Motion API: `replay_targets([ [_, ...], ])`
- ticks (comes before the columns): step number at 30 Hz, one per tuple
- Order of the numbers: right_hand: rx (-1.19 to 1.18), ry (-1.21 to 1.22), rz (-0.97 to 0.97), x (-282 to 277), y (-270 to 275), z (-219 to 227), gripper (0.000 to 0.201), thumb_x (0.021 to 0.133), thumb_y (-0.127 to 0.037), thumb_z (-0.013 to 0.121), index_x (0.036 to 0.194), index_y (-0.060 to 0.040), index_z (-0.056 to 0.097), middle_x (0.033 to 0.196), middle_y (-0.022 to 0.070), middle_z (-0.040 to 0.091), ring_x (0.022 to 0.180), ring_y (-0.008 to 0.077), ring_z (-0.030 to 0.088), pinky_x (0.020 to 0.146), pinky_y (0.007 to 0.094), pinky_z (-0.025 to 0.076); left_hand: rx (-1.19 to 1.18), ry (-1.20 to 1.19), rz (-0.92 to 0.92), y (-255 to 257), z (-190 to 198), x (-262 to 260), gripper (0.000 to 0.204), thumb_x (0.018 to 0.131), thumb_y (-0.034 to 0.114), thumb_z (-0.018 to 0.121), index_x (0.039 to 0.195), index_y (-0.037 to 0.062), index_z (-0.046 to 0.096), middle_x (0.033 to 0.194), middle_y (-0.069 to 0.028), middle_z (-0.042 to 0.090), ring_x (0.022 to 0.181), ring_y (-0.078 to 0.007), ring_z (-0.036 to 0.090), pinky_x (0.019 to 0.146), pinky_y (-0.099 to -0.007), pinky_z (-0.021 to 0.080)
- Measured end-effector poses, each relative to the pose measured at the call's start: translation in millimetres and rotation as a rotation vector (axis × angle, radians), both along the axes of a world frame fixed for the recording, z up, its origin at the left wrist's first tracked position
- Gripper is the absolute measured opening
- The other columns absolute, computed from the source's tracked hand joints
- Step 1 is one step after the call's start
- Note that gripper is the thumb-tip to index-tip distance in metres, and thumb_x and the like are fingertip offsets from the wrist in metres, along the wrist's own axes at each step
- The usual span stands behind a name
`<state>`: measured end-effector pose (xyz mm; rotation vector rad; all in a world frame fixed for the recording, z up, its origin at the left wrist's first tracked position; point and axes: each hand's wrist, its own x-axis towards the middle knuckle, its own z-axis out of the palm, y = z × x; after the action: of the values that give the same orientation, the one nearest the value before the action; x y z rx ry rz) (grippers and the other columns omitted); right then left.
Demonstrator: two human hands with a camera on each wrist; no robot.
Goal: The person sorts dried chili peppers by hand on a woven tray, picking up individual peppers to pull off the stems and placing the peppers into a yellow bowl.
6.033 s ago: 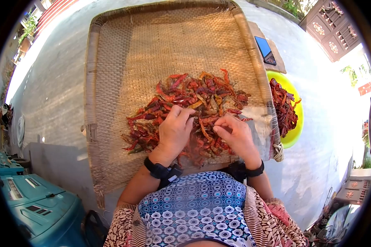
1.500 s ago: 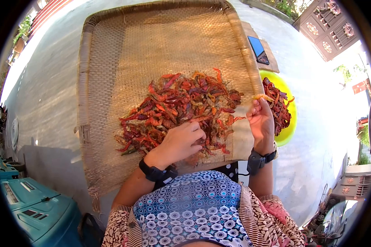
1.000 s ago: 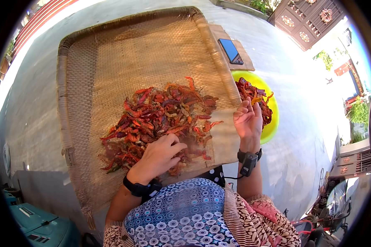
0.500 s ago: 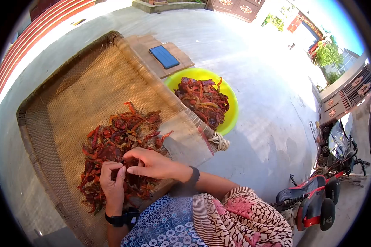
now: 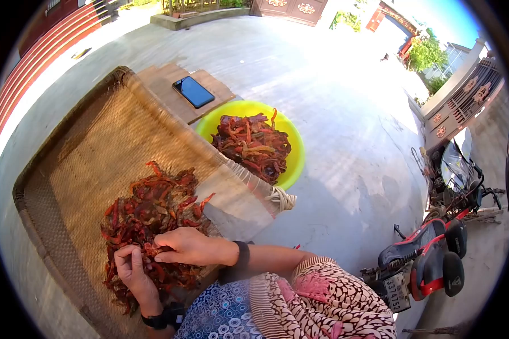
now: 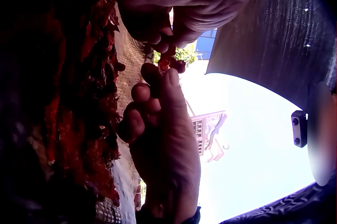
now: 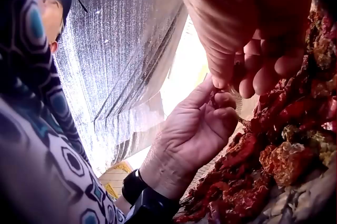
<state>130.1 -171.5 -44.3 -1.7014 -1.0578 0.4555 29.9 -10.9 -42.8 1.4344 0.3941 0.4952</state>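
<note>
Heaped at the front of the woven tray [image 5: 85,169] are dried red chili peppers [image 5: 147,198], some orange or brownish. Low over this pile my left hand [image 5: 134,274] and right hand [image 5: 189,247] meet, fingertips nearly together. The left wrist view shows a small red chili pepper [image 6: 167,64] pinched between both hands' thumbs and fingers. In the right wrist view, the left hand [image 7: 192,132] comes up from below and the right hand [image 7: 237,24] from above, their fingers hiding most of that pepper. A yellow basin [image 5: 296,141] beside the tray holds more chilies [image 5: 251,144].
Behind the basin, a phone [image 5: 194,91] lies on flat cardboard [image 5: 155,85]. The tray's raised rim [image 5: 169,110] runs between pile and basin, ending in a bound corner [image 5: 283,199]. A red and black scooter [image 5: 430,254] stands at the right on the concrete floor [image 5: 345,147].
My right hand carried a yellowish chili to the basin, where one now lies on top, then returned to my left hand over the pile. The head view has turned right.
</note>
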Motion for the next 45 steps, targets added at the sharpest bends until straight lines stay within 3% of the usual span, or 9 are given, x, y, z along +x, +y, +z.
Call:
replay_targets([
  [5,-0.080,0.124,-0.070,10,-11,17,0.034,0.095,-0.040,0.058,0.102,-0.0065,0.060,0.075,0.0074,0.062,0.068,0.0216,0.060,0.060,0.0360,0.044,0.061,-0.080,0.136,11,-13,0,0.012,0.099,0.019,0.057,0.100,0.0074,0.055,0.087,-0.0009,0.055,0.069,-0.0077,0.050,0.058,-0.0236,0.042],
  [9,0.287,0.584,-0.281,42,-39,19,0.037,0.101,-0.039,0.051,0.110,-0.0042,0.057,0.083,0.0020,0.063,0.068,0.0081,0.058,0.053,0.0238,0.045,0.067,-0.063,0.066,8,-9,1,0.010,0.099,0.017,0.057,0.100,0.0068,0.055,0.090,-0.0034,0.057,0.070,-0.0090,0.052,0.060,-0.0255,0.048],
  [12,1.012,0.962,-0.383,60,-58,24,0.038,0.101,-0.038,0.052,0.120,-0.0054,0.052,0.091,0.0025,0.062,0.068,0.0063,0.057,0.052,0.0221,0.046,0.083,-0.123,-0.039,4,-9,2,0.008,0.099,0.014,0.057,0.100,0.0065,0.055,0.093,-0.0038,0.056,0.070,-0.0096,0.052,0.062,-0.0266,0.050],
  [17,0.242,0.596,-0.173,27,-33,27,0.041,0.099,-0.044,0.052,0.117,-0.0068,0.054,0.087,0.0021,0.060,0.067,0.0074,0.057,0.053,0.0223,0.043,0.115,-0.122,-0.129,-2,-6,3,0.005,0.096,0.008,0.059,0.100,0.0066,0.055,0.096,-0.0039,0.056,0.072,-0.0105,0.052,0.063,-0.0272,0.051],
  [19,-0.121,0.114,-0.035,10,-20,34,0.031,0.097,-0.036,0.056,0.105,-0.0058,0.057,0.074,0.0082,0.060,0.066,0.0216,0.060,0.058,0.0380,0.045,0.161,-0.132,-0.148,-2,-6,4,0.005,0.096,0.006,0.059,0.099,0.0066,0.056,0.096,-0.0036,0.055,0.073,-0.0102,0.053,0.063,-0.0269,0.051],
  [24,-0.091,0.133,-0.028,-3,6,13,0.020,0.095,-0.027,0.056,0.100,-0.0076,0.056,0.075,0.0085,0.064,0.068,0.0278,0.064,0.060,0.0409,0.046,0.092,-0.105,-0.100,1,-4,3,0.006,0.094,0.003,0.060,0.099,0.0044,0.056,0.096,-0.0043,0.057,0.076,-0.0095,0.057,0.067,-0.0237,0.052],
  [33,0.027,0.719,-0.318,27,-34,27,0.023,0.100,-0.026,0.055,0.102,-0.0035,0.059,0.076,0.0002,0.060,0.059,0.0061,0.054,0.054,0.0205,0.043,0.002,-0.101,-0.051,12,-2,1,0.014,0.095,0.005,0.060,0.108,0.0043,0.057,0.093,-0.0020,0.061,0.077,-0.0075,0.059,0.062,-0.0215,0.048],
  [39,1.096,1.051,-0.458,76,-92,12,0.035,0.102,-0.034,0.048,0.116,-0.0036,0.057,0.084,0.0011,0.061,0.064,0.0099,0.051,0.058,0.0232,0.043,0.309,0.053,0.049,24,-6,1,0.017,0.089,-0.002,0.063,0.105,0.0028,0.058,0.090,-0.0019,0.056,0.070,-0.0073,0.054,0.062,-0.0221,0.047],
  [45,0.368,0.722,-0.422,44,-63,4,0.025,0.101,-0.027,0.052,0.112,-0.0060,0.060,0.090,0.0005,0.064,0.070,0.0087,0.056,0.060,0.0239,0.045,0.683,0.148,0.031,21,-3,2,0.018,0.085,-0.004,0.066,0.101,0.0014,0.061,0.090,-0.0048,0.054,0.068,-0.0120,0.055,0.060,-0.0253,0.048],
])
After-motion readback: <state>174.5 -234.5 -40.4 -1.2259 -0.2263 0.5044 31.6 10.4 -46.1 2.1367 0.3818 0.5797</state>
